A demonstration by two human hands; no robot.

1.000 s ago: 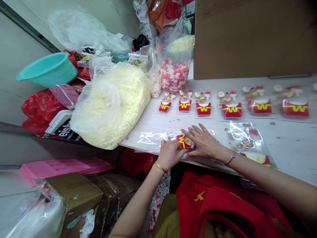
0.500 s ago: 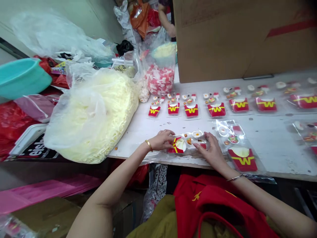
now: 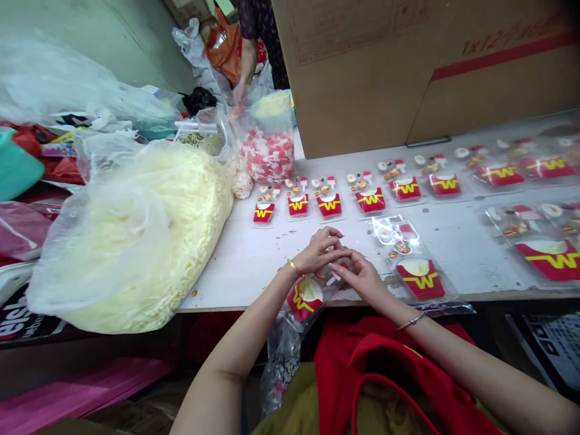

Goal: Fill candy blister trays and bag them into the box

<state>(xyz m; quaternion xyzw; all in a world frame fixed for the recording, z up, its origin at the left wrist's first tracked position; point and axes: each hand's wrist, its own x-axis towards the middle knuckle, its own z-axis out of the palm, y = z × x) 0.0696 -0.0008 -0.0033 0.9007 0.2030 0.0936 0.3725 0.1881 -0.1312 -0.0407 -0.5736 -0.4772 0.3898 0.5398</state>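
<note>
A clear plastic pack with a red toy fries box marked with a yellow W lies tilted at the table's front edge, its near end hanging over. My left hand wears a gold bracelet and curls over the far end of the pack. My right hand grips the same end from the right, thumb and fingers meeting my left fingertips. The small toy pieces there are mostly covered by my fingers. Just right of my hands lies another filled clear pack with egg, burger and fries-box pieces.
Rows of filled packs line the back and right of the white table. On the left slumps a large bag of pale yellow pieces. Behind stand a bag of red-and-white pieces and a cardboard box. A co-worker's arm reaches in.
My hands have come together at the pack's far end. The pack has turned and slid toward me over the table edge. My view has shifted right, and more of the co-worker shows.
</note>
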